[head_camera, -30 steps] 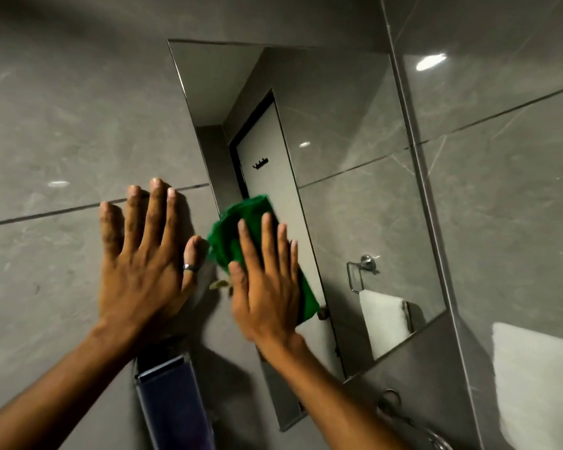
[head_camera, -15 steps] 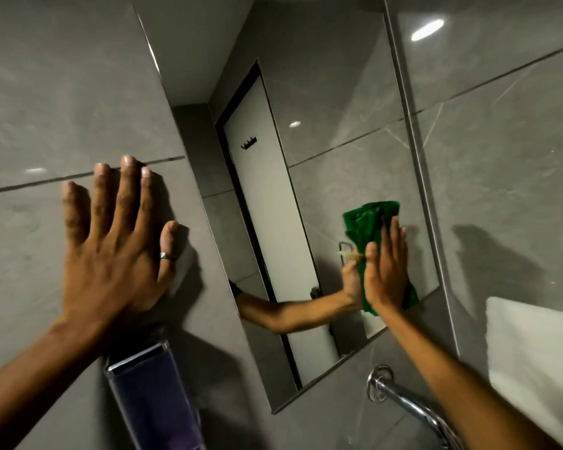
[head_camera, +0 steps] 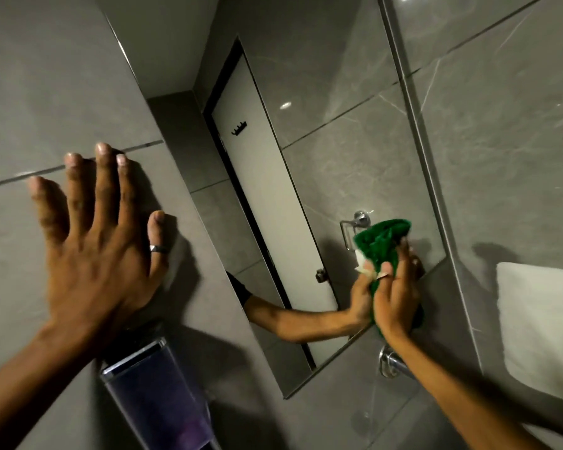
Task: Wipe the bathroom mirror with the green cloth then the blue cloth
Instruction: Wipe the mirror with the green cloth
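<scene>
The left hand (head_camera: pixel 91 251) is laid flat on the grey wall tile (head_camera: pixel 46 92), fingers spread and empty, with nothing gripped. A ring (head_camera: pixel 158 249) is worn on its thumb. A grout line is crossed by the fingertips. Just below the wrist, a dark, translucent dispenser (head_camera: pixel 156 394) is fixed to the wall; its top edge is partly covered by the forearm.

To the right of that hand, just past the thumb, the slanting left edge of the mirror (head_camera: pixel 338 151) is met. In the glass a pale door, a row of hooks, a towel ring and the reflected forearm of the person are seen.

Farther right, the right hand (head_camera: pixel 395 300) is pressed against the lower right corner of the mirror, its fingers closed over the green cloth (head_camera: pixel 382 241). The cloth is bunched between palm and glass, and its bulk is pushed up above the fingertips; a small part shows below the heel of the hand. A pale scrap is seen at the thumb, but what it is cannot be told. The reflected hand is met at the cloth.

Just below the right wrist, a chrome fitting (head_camera: pixel 389 363) projects from the wall. To the right of the hand, well apart, a white towel (head_camera: pixel 540 323) hangs on the side wall.
</scene>
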`<move>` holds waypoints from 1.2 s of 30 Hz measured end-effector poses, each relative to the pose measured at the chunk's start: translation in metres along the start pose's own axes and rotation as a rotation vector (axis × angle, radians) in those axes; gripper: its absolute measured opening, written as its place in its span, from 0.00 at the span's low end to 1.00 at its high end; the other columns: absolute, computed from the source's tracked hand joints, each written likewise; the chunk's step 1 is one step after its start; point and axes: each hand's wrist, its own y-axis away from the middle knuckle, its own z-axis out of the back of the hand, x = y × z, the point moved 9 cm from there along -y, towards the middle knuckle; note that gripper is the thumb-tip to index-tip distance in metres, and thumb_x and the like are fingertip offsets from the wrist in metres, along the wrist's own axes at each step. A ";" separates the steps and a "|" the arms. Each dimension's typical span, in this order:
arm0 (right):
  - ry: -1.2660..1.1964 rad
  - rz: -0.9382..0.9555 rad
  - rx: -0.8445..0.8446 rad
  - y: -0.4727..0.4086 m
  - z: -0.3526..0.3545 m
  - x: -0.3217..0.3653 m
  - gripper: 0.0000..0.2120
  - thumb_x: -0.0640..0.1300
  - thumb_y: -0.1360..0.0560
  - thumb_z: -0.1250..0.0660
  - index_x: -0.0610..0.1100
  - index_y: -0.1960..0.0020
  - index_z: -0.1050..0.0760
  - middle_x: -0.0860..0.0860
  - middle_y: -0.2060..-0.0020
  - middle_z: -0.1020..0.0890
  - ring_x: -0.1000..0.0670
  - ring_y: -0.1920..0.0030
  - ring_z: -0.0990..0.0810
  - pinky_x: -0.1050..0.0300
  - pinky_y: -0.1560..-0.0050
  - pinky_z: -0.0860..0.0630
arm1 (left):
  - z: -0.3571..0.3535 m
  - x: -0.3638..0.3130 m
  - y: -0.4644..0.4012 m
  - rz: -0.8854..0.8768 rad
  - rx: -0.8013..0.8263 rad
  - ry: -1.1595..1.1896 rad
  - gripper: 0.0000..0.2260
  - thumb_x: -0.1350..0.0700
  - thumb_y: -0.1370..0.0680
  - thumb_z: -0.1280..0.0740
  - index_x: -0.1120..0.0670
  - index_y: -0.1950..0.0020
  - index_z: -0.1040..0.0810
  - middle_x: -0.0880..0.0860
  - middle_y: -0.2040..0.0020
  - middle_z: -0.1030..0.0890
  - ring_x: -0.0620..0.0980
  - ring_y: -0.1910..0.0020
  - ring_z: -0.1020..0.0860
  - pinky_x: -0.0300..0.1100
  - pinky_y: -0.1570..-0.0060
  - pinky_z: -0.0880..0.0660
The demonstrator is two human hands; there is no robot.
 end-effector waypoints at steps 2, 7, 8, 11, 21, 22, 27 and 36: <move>-0.039 0.183 0.011 0.046 -0.011 0.049 0.22 0.45 0.19 0.44 0.45 0.25 0.33 0.49 0.24 0.33 0.47 0.23 0.35 0.50 0.25 0.35 | 0.006 -0.003 0.002 -0.013 -0.023 0.014 0.34 0.40 0.18 0.54 0.54 0.16 0.60 0.54 0.14 0.59 0.57 0.15 0.61 0.71 0.21 0.50; -0.161 0.445 0.199 0.134 -0.046 0.132 0.19 0.45 0.17 0.46 0.44 0.29 0.29 0.45 0.25 0.30 0.45 0.21 0.38 0.46 0.22 0.41 | 0.004 -0.007 -0.002 -0.006 -0.004 0.013 0.33 0.40 0.16 0.55 0.55 0.16 0.58 0.55 0.14 0.57 0.57 0.15 0.60 0.67 0.19 0.57; -0.177 0.445 0.246 0.153 -0.041 0.150 0.19 0.45 0.17 0.46 0.45 0.28 0.29 0.46 0.24 0.31 0.46 0.21 0.39 0.47 0.21 0.42 | 0.016 -0.002 0.003 0.003 0.013 0.011 0.33 0.40 0.16 0.56 0.56 0.16 0.57 0.55 0.14 0.56 0.57 0.15 0.59 0.66 0.19 0.57; -0.294 0.269 0.360 0.178 -0.041 0.162 0.20 0.45 0.17 0.44 0.43 0.26 0.32 0.47 0.24 0.32 0.53 0.21 0.41 0.57 0.21 0.44 | 0.017 -0.007 0.000 -0.004 0.067 0.049 0.32 0.41 0.16 0.55 0.56 0.16 0.55 0.56 0.14 0.53 0.57 0.15 0.56 0.65 0.19 0.57; -1.030 -1.210 0.464 0.271 0.052 0.114 0.28 0.59 0.19 0.48 0.45 0.56 0.15 0.47 0.60 0.13 0.46 0.61 0.14 0.56 0.57 0.17 | 0.072 -0.001 0.059 0.172 0.285 0.819 0.26 0.48 0.16 0.44 0.58 0.19 0.38 0.59 0.16 0.44 0.59 0.16 0.50 0.57 0.16 0.52; -1.038 -1.191 0.456 0.282 0.071 0.113 0.29 0.62 0.20 0.46 0.45 0.56 0.14 0.47 0.58 0.12 0.46 0.58 0.13 0.55 0.56 0.16 | 0.084 0.003 0.086 0.249 0.233 0.908 0.24 0.51 0.16 0.42 0.59 0.21 0.35 0.60 0.17 0.40 0.58 0.16 0.46 0.54 0.17 0.47; -1.004 -1.241 0.545 0.374 0.147 0.092 0.29 0.66 0.22 0.47 0.47 0.46 0.14 0.48 0.48 0.13 0.47 0.47 0.14 0.53 0.49 0.18 | 0.124 -0.048 0.326 0.584 0.277 1.228 0.15 0.58 0.17 0.37 0.58 0.30 0.26 0.53 0.32 0.24 0.47 0.31 0.25 0.40 0.28 0.31; -0.290 -1.587 1.152 0.601 0.264 0.001 0.19 0.43 0.23 0.35 0.36 0.35 0.25 0.41 0.52 0.15 0.43 0.56 0.15 0.46 0.50 0.18 | 0.153 -0.174 0.709 1.745 1.442 1.636 0.14 0.65 0.21 0.31 0.62 0.35 0.19 0.61 0.38 0.15 0.55 0.46 0.15 0.50 0.38 0.19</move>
